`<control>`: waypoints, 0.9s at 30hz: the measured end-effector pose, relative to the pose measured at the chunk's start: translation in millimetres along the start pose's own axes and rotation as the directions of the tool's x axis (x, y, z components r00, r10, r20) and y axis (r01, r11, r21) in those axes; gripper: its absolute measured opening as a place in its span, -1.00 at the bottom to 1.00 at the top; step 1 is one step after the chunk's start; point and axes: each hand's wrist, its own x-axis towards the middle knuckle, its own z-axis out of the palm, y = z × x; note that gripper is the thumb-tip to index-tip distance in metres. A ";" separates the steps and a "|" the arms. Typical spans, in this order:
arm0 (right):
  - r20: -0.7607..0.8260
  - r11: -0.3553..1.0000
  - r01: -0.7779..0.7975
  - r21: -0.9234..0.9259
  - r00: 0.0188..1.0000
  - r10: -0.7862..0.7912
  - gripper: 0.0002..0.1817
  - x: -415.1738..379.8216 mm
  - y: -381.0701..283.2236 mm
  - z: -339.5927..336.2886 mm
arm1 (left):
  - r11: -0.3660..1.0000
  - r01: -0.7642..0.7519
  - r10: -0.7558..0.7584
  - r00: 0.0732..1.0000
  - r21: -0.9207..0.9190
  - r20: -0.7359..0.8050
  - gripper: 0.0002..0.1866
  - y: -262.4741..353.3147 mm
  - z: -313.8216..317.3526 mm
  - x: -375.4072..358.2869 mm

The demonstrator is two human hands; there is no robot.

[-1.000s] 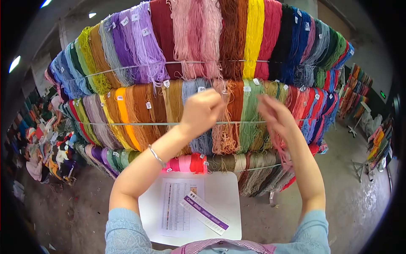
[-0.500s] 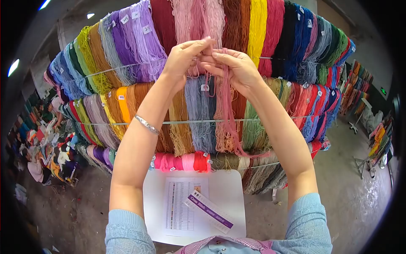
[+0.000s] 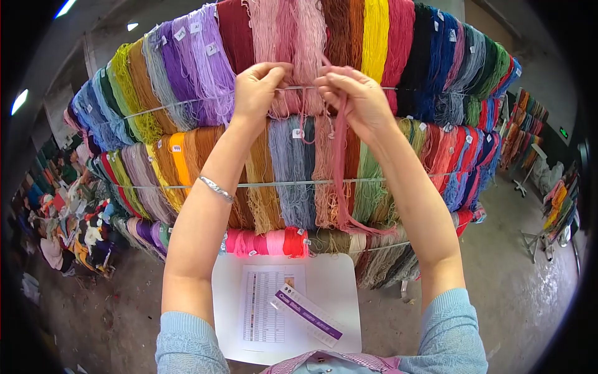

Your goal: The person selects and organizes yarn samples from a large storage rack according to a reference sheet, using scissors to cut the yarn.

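In front of the rack's top row, my right hand is closed on a bundle of dusty-pink thread. The bundle hangs from the fingers past the middle row, its lower end trailing to the right. My left hand is apart from it to the left, thumb and fingertips pinched together beside the light pink hanks. Whatever those fingers hold is too fine to make out. A thin pink loop dangles between the two hands, over the blue-grey hank with a white number tag.
Hanks of many colours hang in curved rows, held by thin metal bars. Below is a white board with a printed chart and a purple-striped card. Piled textiles lie at left; more thread racks stand at right.
My hands have moved apart, the left one leftward and the right one rightward. The pink bundle now hangs straighter from my right hand.
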 end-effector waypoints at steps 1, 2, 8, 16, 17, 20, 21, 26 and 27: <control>-0.020 1.000 0.016 0.012 1.000 -0.015 -0.85 -0.1 -3.4 -5.7 | 0.989 -0.081 0.093 0.992 0.127 -0.087 -0.83 -4.0 -2.9 2.8; -0.025 1.000 0.017 -0.010 1.000 -0.017 -0.85 -0.5 -7.3 -7.9 | 0.955 -0.149 0.194 0.968 0.257 -0.158 -0.83 -6.6 -4.8 5.5; -0.031 0.998 -0.005 -0.068 1.000 0.003 -0.88 -2.1 -8.6 -9.3 | 0.730 -0.281 0.457 0.878 0.623 -0.140 -0.80 -26.3 10.1 22.1; -0.044 0.998 -0.026 -0.060 0.999 0.023 -0.88 -5.4 -8.0 -6.4 | 0.846 -0.138 0.259 0.951 0.514 -0.170 -0.83 -32.0 8.3 23.7; -0.046 0.997 -0.028 -0.070 0.999 0.024 -0.88 -5.6 -8.5 -5.7 | 0.868 -0.122 0.231 0.957 0.481 -0.173 -0.83 -33.4 6.0 21.6; -0.037 0.996 -0.024 -0.083 0.999 0.021 -0.88 -5.3 -7.4 -3.9 | 0.935 -0.074 0.130 0.981 0.346 -0.142 -0.82 -34.1 -0.6 17.5; -0.035 0.996 -0.025 -0.083 0.999 0.022 -0.88 -5.4 -6.7 -2.7 | 0.935 -0.074 0.131 0.981 0.346 -0.144 -0.82 -33.2 -1.8 15.7; -0.009 0.996 -0.042 -0.079 0.999 0.042 -0.85 -5.2 0.0 1.4 | 0.970 -0.069 0.099 0.988 0.233 -0.121 -0.85 -32.0 -11.1 10.6; -0.007 0.996 -0.042 -0.080 0.999 0.041 -0.85 -5.0 1.4 1.9 | 0.970 -0.070 0.101 0.987 0.233 -0.123 -0.85 -31.4 -12.8 9.4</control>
